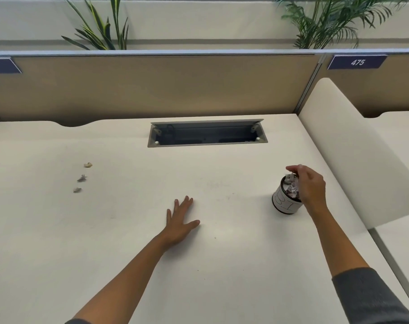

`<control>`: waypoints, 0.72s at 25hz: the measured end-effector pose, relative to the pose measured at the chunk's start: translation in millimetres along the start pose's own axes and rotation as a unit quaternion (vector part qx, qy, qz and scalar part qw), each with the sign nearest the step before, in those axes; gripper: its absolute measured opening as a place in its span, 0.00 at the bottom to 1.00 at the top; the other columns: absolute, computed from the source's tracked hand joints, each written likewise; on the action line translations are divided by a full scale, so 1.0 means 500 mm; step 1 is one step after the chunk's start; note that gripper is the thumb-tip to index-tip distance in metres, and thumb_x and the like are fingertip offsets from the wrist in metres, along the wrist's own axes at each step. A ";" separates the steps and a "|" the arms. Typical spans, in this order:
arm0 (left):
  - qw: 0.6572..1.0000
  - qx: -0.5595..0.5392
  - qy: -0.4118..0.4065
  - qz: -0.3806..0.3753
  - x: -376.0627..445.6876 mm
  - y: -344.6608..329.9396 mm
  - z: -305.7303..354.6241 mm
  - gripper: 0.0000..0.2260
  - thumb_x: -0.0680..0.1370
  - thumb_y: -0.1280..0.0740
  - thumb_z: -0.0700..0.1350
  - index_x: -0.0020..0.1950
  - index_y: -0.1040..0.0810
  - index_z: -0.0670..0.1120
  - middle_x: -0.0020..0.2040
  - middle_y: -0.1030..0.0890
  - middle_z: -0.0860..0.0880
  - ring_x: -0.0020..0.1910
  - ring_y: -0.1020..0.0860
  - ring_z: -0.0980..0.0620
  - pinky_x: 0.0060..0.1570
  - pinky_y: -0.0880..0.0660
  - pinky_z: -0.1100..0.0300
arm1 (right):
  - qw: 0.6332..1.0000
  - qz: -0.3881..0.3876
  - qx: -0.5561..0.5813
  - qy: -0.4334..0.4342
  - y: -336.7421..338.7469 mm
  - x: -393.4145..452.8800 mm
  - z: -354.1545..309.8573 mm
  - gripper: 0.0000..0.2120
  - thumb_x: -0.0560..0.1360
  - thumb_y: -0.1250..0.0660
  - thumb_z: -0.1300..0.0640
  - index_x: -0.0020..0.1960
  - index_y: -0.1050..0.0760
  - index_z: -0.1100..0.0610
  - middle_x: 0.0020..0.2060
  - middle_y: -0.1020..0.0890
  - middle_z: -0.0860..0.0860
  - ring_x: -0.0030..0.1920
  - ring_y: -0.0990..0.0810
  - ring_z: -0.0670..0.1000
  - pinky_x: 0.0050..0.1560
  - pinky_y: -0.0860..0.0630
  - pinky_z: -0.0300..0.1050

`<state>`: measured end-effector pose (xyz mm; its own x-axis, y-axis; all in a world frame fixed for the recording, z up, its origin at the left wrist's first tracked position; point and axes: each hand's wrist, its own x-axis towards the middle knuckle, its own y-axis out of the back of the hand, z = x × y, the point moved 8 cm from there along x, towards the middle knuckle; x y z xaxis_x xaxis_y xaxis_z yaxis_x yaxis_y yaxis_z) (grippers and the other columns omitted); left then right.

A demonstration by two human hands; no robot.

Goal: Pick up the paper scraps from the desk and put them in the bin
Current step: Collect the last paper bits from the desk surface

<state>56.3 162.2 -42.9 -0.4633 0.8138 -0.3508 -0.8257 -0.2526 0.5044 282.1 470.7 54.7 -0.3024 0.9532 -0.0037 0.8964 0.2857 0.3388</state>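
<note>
Three small paper scraps [82,177] lie in a row near the left edge of the desk [133,183]. The little bin [283,203], with hand-drawn letters, stands near the right edge, full of crumpled paper [292,187]. The right hand [310,183] hovers over it, fingers bent; I cannot tell if it holds anything. The left hand [180,220] lies flat. A sign [357,62] says 475.

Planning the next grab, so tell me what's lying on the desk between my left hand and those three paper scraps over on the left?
Nothing: in the head view the desk is bare between the left hand and the three paper scraps.
</note>
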 end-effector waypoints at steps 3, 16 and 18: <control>1.000 0.000 -0.003 0.007 0.002 0.001 -0.004 0.31 0.81 0.37 0.48 0.79 0.50 0.56 0.79 0.56 0.61 0.76 0.66 0.61 0.75 0.69 0.54 | 0.993 -0.021 -0.100 0.062 -0.016 -0.017 -0.013 0.14 0.81 0.41 0.54 0.45 0.17 0.52 0.47 0.17 0.47 0.48 0.21 0.41 0.48 0.28 0.34; 1.000 -0.001 -0.011 0.019 0.013 -0.002 -0.022 0.31 0.81 0.36 0.48 0.79 0.49 0.56 0.79 0.54 0.62 0.75 0.64 0.64 0.74 0.69 0.55 | 0.859 -0.076 -0.488 0.134 -0.071 -0.072 0.035 0.41 0.80 0.49 0.36 0.80 0.55 0.64 0.80 0.49 0.59 0.80 0.52 0.57 0.78 0.60 0.55; 1.000 0.000 -0.012 0.018 0.015 -0.003 -0.024 0.31 0.81 0.36 0.49 0.79 0.49 0.57 0.79 0.54 0.63 0.75 0.65 0.64 0.74 0.69 0.55 | 0.851 -0.078 -0.504 0.126 -0.073 -0.070 0.035 0.40 0.81 0.49 0.38 0.80 0.56 0.64 0.80 0.50 0.59 0.80 0.52 0.57 0.78 0.61 0.55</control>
<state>50.2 162.3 -55.8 -0.4846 0.8167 -0.3132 -0.8084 -0.2815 0.5169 265.7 428.9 25.9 -0.5654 0.8241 0.0357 0.1443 0.0562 0.9879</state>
